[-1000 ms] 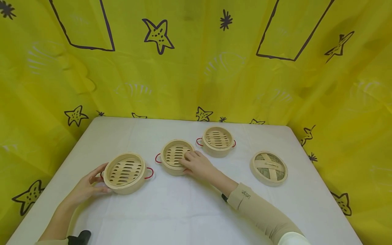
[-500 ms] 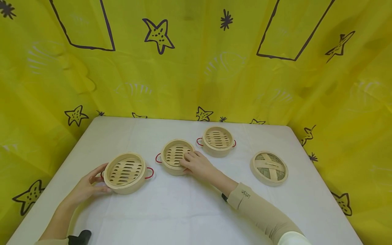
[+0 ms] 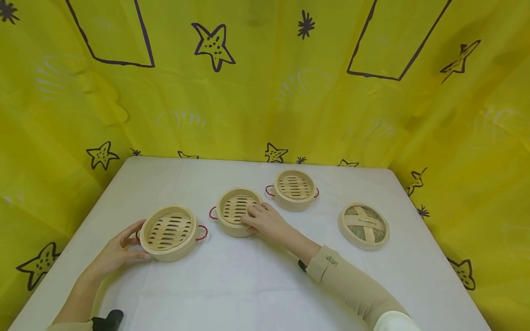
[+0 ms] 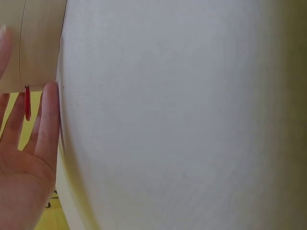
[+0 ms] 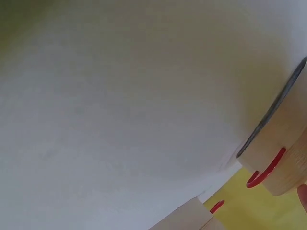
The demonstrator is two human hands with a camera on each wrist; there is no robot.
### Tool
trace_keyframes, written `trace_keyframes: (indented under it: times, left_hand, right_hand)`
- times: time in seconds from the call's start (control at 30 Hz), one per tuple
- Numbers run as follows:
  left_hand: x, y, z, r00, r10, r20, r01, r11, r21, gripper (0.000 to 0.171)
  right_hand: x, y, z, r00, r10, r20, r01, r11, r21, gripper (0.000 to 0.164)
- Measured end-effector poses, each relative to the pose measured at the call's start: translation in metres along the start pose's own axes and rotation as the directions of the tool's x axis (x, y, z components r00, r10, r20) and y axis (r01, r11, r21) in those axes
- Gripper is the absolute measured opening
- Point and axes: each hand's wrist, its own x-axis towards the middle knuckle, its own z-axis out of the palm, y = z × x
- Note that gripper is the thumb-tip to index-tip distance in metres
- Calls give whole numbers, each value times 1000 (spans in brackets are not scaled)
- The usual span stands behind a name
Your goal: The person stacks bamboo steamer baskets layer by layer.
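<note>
On the left, a round bamboo steamer basket (image 3: 169, 233) with a slatted bottom and red handles sits on the table. My left hand (image 3: 120, 250) holds its left side, thumb toward the near side and fingers round the far side. In the left wrist view, fingertips of the left hand (image 4: 31, 158) touch the wall of that basket (image 4: 41, 48) near a red handle. My right hand (image 3: 267, 223) pinches the right rim of a middle steamer basket (image 3: 238, 211), fingers over the edge. The right wrist view shows a basket (image 5: 283, 143) at its right edge; the hand is mostly cut off there.
A third steamer basket (image 3: 294, 189) with red handles stands behind the middle one. A bamboo lid (image 3: 364, 226) with crossed strips lies to the right. A white cloth covers the table (image 3: 232, 294), and a yellow patterned curtain (image 3: 248, 101) hangs behind and at both sides.
</note>
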Motion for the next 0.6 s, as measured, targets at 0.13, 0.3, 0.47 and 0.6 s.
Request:
trace_keyframes:
  times: [0.13, 0.3, 0.47, 0.6]
  left_hand:
    - [0, 1, 1, 1000, -10, 6, 10, 1000, -21, 83]
    - [0, 3, 1, 1000, -18, 13, 18, 999, -28, 83]
    - [-1, 3, 0, 999, -36, 21, 36, 999, -4, 82]
    - [-1, 2, -1, 999, -43, 25, 44, 999, -10, 82]
  right_hand:
    - [2, -1, -2, 1000, -4, -15, 4, 1000, -5, 25]
    - [7, -2, -7, 1000, 4, 0, -4, 1000, -5, 23]
    - [13, -2, -11, 998, -13, -57, 13, 1000, -8, 26]
    - [19, -4, -16, 994, -35, -105, 34, 999, -16, 26]
